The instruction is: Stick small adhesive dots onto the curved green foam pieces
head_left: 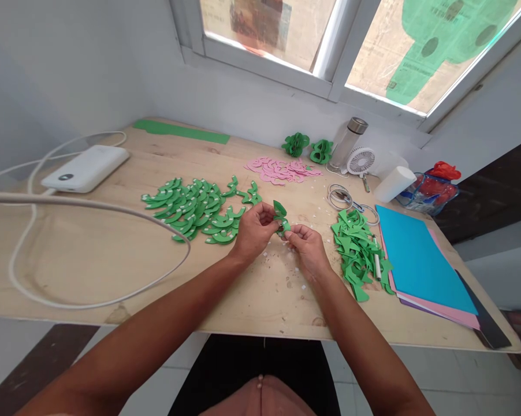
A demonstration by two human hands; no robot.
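Note:
Over the middle of the table, my left hand [257,230] and my right hand [304,245] both grip a small curved green foam piece [279,210], the fingers closed on it from either side. One end of the piece sticks up above my left fingertips; part of it is hidden by the fingers. Left of my hands lies a spread of green foam crescents [191,207], many with small white squares on them. To the right is a heap of green foam scraps [356,248] with a white marker [376,260] on it.
Pink foam cutouts [282,171] and two green foam shapes [296,144] sit at the back, near a bottle [349,141] and a small fan [361,161]. Blue sheets [423,254] lie right. A cable [113,303] loops from a white power bank [87,167] at left.

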